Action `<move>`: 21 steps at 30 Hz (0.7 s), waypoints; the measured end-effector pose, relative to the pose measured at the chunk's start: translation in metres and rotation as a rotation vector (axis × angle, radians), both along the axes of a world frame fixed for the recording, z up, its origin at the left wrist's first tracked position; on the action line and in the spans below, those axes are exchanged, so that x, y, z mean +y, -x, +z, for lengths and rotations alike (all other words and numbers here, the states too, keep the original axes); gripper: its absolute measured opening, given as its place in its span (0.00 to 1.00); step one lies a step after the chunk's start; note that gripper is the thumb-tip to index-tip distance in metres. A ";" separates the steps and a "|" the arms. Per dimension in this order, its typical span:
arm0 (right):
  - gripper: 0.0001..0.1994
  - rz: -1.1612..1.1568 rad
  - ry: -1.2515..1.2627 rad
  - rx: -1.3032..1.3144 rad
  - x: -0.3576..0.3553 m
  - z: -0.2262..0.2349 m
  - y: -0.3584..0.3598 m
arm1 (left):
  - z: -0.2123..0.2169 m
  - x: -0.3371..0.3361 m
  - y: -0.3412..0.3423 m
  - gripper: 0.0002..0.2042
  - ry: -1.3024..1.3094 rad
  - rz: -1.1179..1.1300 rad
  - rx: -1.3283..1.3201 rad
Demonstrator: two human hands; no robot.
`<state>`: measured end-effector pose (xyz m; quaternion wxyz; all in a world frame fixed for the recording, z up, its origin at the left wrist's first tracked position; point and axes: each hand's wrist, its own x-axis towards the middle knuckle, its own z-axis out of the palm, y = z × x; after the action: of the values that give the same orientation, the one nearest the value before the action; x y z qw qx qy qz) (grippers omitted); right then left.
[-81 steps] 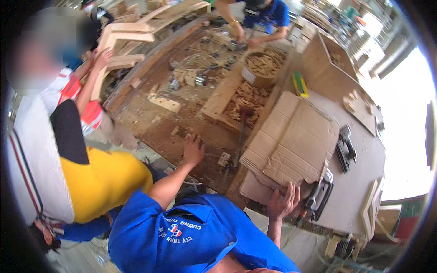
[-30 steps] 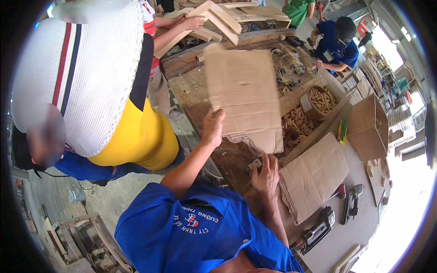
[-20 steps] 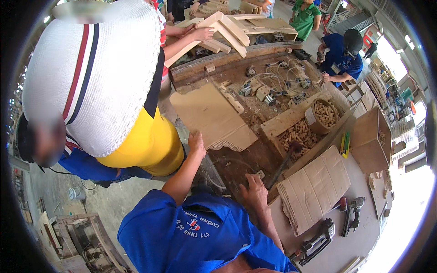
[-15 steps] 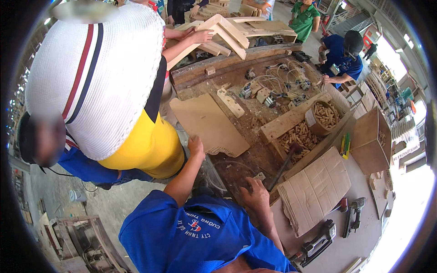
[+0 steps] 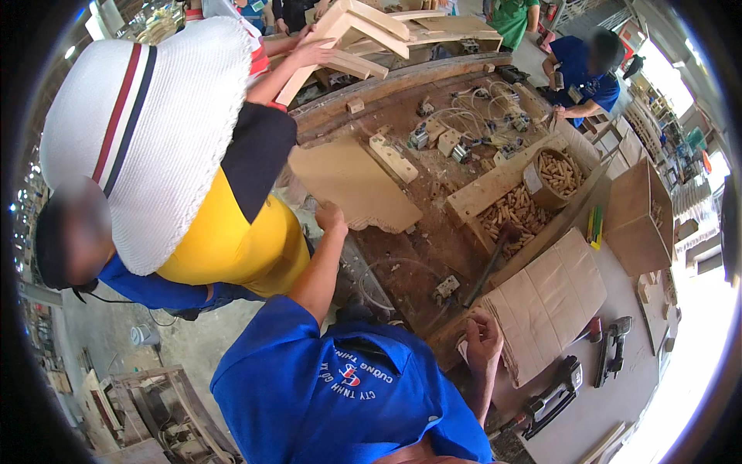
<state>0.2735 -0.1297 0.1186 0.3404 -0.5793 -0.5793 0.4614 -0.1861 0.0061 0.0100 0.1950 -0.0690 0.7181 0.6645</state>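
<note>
My left hand [image 5: 331, 218] is closed on the near corner of a flat brown cardboard sheet [image 5: 352, 179] with a ragged edge, which lies over the left side of the workbench [image 5: 402, 271]. My right hand [image 5: 484, 340] has its fingers curled beside the left edge of a folded cardboard piece [image 5: 550, 298]. Something pale shows by its fingers, too small to make out. A hammer [image 5: 495, 259] rests with its head near the wooden dowels [image 5: 519, 213] and its handle toward my right hand.
A round tub [image 5: 533, 182] of dowels stands in a wooden-sided tray. Pneumatic clamps with hoses [image 5: 461, 152] sit farther back. Nail guns [image 5: 558, 394] lie at the right, near a wooden box [image 5: 635, 220]. A person in a white hat [image 5: 154, 139] stands close left, beside hands gripping a wooden frame [image 5: 332, 39].
My right hand has moved right, from the bench to the folded cardboard's edge. My left hand stays on the sheet. The wooden frame at the back has shifted left.
</note>
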 end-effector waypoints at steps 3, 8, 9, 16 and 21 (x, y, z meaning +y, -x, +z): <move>0.14 -0.081 0.007 -0.034 -0.006 0.002 0.002 | -0.009 -0.023 -0.008 0.20 -0.184 0.005 0.103; 0.16 -0.069 -0.064 -0.191 -0.001 0.007 0.008 | -0.020 -0.069 -0.034 0.18 0.239 -0.083 0.301; 0.17 -0.063 -0.060 -0.179 0.002 0.005 0.009 | -0.019 -0.072 -0.040 0.17 0.244 -0.085 0.285; 0.19 0.049 -0.076 -0.199 0.014 0.006 0.011 | -0.010 -0.054 -0.005 0.17 0.162 -0.062 0.109; 0.18 0.077 -0.121 -0.272 0.018 0.002 0.011 | -0.009 -0.048 0.004 0.18 0.062 -0.129 0.033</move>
<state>0.2629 -0.1116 0.1206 0.2752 -0.5924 -0.6686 0.3554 -0.1903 -0.0423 0.0012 0.2234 -0.0175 0.7443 0.6292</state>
